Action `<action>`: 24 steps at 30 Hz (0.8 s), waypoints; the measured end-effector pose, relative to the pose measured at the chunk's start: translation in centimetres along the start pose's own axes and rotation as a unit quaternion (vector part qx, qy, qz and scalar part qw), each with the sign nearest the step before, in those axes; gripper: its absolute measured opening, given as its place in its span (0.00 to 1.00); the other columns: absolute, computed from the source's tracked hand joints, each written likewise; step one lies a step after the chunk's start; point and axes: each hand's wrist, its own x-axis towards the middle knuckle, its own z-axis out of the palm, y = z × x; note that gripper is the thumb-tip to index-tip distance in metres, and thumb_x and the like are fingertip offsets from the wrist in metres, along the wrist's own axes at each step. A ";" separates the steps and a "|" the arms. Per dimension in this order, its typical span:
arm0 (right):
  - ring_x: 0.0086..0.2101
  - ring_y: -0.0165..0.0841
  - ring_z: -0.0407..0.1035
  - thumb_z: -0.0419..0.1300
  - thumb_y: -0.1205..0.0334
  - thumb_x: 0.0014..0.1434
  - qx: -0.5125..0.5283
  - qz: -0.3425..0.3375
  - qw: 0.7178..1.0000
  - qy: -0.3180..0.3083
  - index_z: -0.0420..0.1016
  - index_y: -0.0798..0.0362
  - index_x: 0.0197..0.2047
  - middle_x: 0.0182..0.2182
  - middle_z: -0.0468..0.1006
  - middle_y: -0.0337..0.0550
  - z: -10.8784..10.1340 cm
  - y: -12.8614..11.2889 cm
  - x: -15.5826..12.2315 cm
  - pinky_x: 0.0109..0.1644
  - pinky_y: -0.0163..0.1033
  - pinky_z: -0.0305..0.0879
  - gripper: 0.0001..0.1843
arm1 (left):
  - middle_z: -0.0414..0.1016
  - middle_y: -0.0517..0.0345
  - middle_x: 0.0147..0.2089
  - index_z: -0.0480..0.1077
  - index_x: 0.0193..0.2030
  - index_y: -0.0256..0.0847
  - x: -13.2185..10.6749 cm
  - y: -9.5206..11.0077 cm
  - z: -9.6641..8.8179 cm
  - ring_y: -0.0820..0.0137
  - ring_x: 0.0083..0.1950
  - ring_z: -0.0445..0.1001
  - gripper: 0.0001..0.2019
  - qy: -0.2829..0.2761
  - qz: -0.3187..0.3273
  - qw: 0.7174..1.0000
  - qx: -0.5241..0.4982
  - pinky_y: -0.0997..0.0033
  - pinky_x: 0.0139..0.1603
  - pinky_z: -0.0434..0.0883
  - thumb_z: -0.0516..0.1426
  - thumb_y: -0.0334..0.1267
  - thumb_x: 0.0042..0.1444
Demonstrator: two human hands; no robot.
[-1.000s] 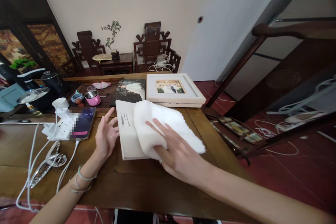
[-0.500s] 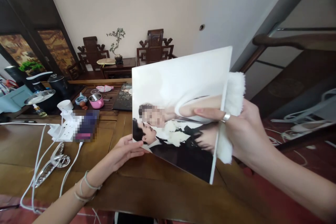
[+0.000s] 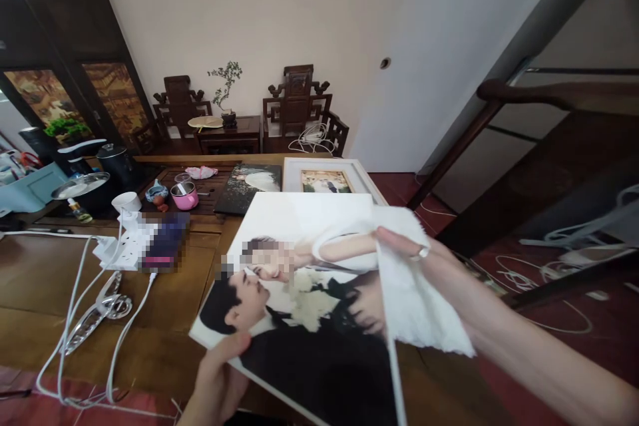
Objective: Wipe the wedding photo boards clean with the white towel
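Three pictures are in view. One large photo board point(image 3: 309, 319) is in your hands. Two more lie flat on the far part of the surface point(image 3: 34, 286): a dark print point(image 3: 252, 186) and, just right of it, a white-framed photo point(image 3: 327, 181). One white cloth point(image 3: 419, 306) hangs over the board's right edge.

Your left hand point(image 3: 219, 379) grips the near left corner with its thumb on the picture side. Your right hand point(image 3: 444, 273), wearing one ring, has its fingers closed over cloth and board together at the right edge.

Half a second ago the board stood almost upright with the cloth behind it. Now it leans back flatter and lower, the cloth laps onto the front, and your left hand has slid from the left edge to the near corner.

On the brown wooden surface to the left are one power strip point(image 3: 122, 246) with white cables and one pink cup point(image 3: 184, 196). Two carved dark chairs point(image 3: 180, 106) point(image 3: 299, 103) stand against the pale far wall, with one small plant point(image 3: 227, 86) between them.
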 end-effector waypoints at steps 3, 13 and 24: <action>0.27 0.44 0.73 0.61 0.49 0.54 -0.186 -0.151 0.965 0.107 0.71 0.49 0.33 0.27 0.78 0.47 -2.3 -1.0 0.6 0.28 0.48 0.71 0.12 | 0.80 0.51 0.46 0.76 0.50 0.39 0.1 2.8 -0.9 0.46 0.56 0.72 0.23 0.091 0.048 0.992 -0.074 0.49 0.57 0.71 0.61 0.41 0.45; 0.56 0.50 0.64 0.55 0.51 0.62 -0.591 -0.299 0.719 -0.209 0.77 0.51 0.33 0.60 0.66 0.53 1.7 2.0 -0.8 0.55 0.55 0.66 0.15 | 0.82 0.53 0.39 0.78 0.36 0.34 8.3 11.9 -2.8 0.65 0.35 0.78 0.11 0.158 0.175 0.969 -0.071 0.69 0.31 0.79 0.57 0.27 0.46; 0.63 0.53 0.48 0.58 0.76 0.55 -0.664 -0.494 0.560 -0.031 0.56 0.63 0.64 0.66 0.53 0.62 14.1 -1.8 8.0 0.64 0.60 0.47 0.34 | 0.79 0.57 0.39 0.76 0.35 0.37 14.6 11.9 -0.3 0.68 0.37 0.76 0.09 0.100 0.211 0.971 -0.057 0.69 0.36 0.77 0.55 0.29 0.48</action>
